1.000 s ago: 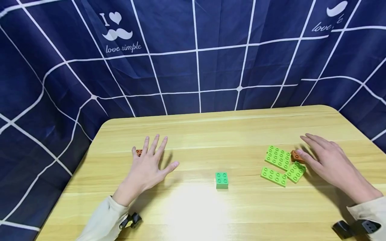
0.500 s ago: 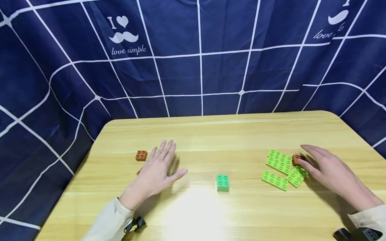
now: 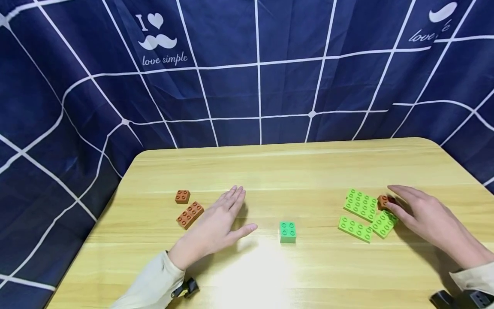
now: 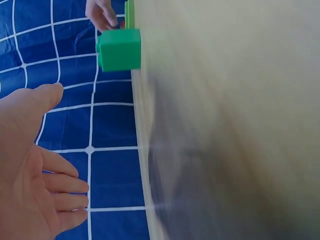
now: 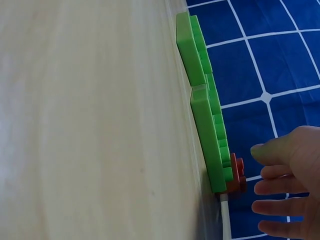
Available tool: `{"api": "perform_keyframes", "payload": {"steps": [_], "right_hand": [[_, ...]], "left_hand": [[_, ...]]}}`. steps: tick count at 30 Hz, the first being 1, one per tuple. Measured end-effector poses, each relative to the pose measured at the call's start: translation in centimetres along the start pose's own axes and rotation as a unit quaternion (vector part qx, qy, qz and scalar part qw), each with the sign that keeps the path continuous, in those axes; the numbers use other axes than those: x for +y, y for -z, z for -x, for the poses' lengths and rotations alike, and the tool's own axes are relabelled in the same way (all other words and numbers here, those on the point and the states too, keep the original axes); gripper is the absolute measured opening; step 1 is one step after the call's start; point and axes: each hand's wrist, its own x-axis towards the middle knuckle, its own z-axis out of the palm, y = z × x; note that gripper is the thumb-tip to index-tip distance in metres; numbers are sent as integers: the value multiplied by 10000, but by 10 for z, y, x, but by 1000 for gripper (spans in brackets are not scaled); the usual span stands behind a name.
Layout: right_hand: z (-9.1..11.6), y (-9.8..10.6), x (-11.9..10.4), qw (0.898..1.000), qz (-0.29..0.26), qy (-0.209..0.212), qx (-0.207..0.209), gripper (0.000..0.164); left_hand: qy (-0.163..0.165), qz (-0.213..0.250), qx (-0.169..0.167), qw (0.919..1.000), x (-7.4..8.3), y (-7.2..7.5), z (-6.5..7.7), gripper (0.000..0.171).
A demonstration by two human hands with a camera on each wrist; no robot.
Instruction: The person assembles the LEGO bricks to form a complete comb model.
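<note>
While a boxy, studded green block (image 3: pixel 287 234) sits to the right of the left hand (image 3: pixel 214 227), whose straight fingers hold nothing, the right hand (image 3: pixel 430 216), relaxed and empty, hovers beside a small brown block (image 3: pixel 382 201) near three flat lime blocks (image 3: pixel 360 204). Pale, streaky grain covers the table (image 3: pixel 289 171); a creased, white-lined blue curtain (image 3: pixel 231 96) hangs behind.

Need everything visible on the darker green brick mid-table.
The darker green brick is a short, boxy block with four round studs in a two-by-two pattern on top. It looks like smooth, slightly glossy plastic, one colour, with plain sides. It stands upright, studs up, on the wooden table, between the left hand and the lime-green pieces. Only the tabletop touches it; nothing is stacked on it. Its underside is hidden.
</note>
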Motion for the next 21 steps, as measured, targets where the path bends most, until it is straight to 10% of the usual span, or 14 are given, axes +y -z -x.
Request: {"api": "perform_keyframes", "payload": {"steps": [21], "right_hand": [[-1,0,-1,9997,147,186,-31,33]], "left_hand": [[-869,285,-115,9957,27,-12,-22,80]]}}
